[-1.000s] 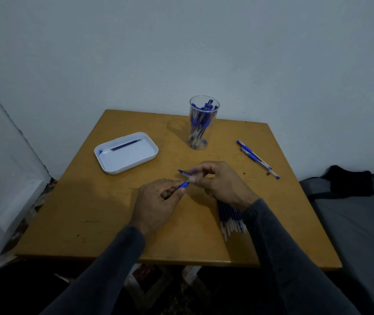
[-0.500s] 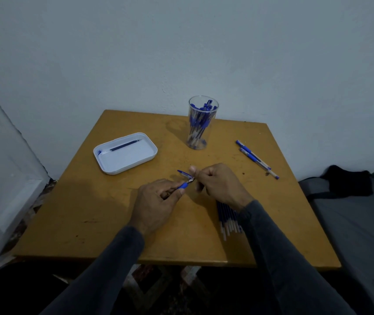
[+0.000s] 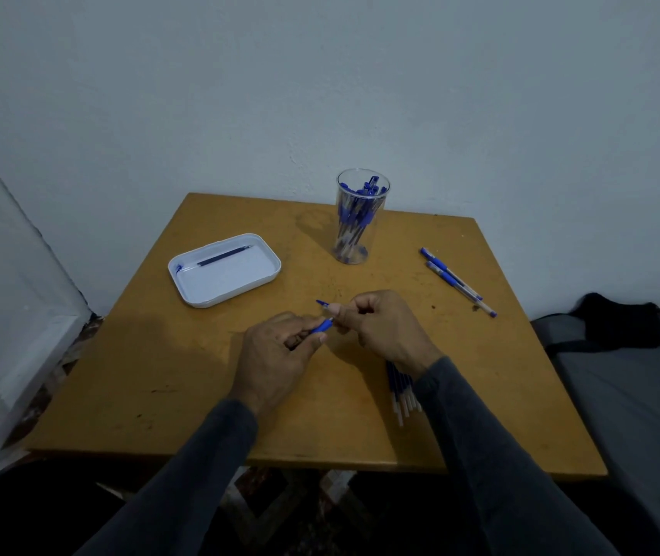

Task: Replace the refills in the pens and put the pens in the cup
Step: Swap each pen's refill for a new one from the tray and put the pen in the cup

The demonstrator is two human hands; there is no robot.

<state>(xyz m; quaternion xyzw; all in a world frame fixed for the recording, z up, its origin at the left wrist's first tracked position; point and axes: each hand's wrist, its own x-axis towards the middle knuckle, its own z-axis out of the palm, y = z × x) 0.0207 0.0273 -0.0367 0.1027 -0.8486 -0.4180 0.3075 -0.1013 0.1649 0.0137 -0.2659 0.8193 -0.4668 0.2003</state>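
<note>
My left hand [image 3: 276,355] grips a pen barrel [image 3: 322,327] by its blue grip end, over the middle of the wooden table [image 3: 160,375]. My right hand [image 3: 380,327] pinches at the barrel's tip; a small blue piece, maybe the cap [image 3: 322,303], sticks out past its fingers. A clear cup [image 3: 360,218] with several blue pens stands at the back. Two pens [image 3: 456,280] lie at the right. A bunch of refills [image 3: 400,391] lies under my right wrist.
A white tray [image 3: 264,274] holding one dark refill [image 3: 224,256] sits at the back left. A white wall runs behind the table. A grey seat with a dark bag [image 3: 617,327] is on the right. The table's near edge is close to my arms.
My right hand drew back slightly to the right and now pinches at the pen's tip. The left hand has stayed almost still with the barrel.
</note>
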